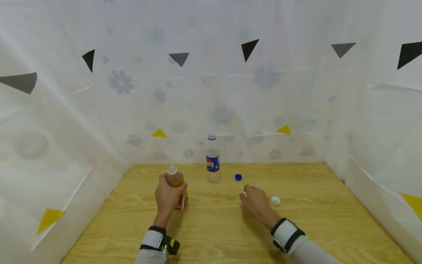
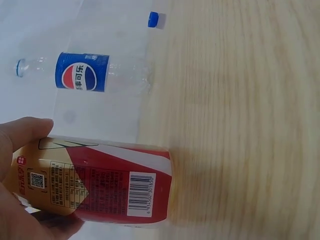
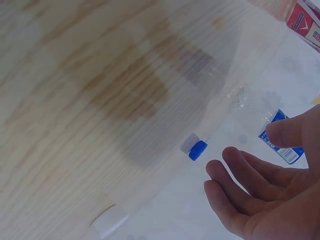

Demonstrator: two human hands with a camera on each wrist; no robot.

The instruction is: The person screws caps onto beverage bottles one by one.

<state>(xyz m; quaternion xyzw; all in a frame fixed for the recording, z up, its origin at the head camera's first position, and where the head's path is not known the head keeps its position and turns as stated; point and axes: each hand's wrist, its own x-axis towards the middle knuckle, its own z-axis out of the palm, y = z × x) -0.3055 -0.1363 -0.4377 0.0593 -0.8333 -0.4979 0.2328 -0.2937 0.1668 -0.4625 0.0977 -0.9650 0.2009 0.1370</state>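
My left hand (image 1: 168, 196) grips an uncapped bottle of amber drink (image 1: 176, 183) with a red label (image 2: 100, 185), standing on the wooden table (image 1: 230, 234). An empty clear Pepsi bottle (image 1: 213, 158) without a cap stands behind it near the back curtain; the left wrist view shows this Pepsi bottle (image 2: 85, 72) too. A blue cap (image 1: 238, 177) lies just right of it. My right hand (image 1: 255, 200) hovers open over the table, fingers relaxed and empty (image 3: 250, 190), close to the blue cap (image 3: 198, 150). A white cap (image 1: 275, 200) lies to the right of that hand.
White translucent curtains with flower prints and triangle markers (image 1: 249, 48) close in the table on the left, back and right. The wooden surface stretches bare toward the near edge between my forearms.
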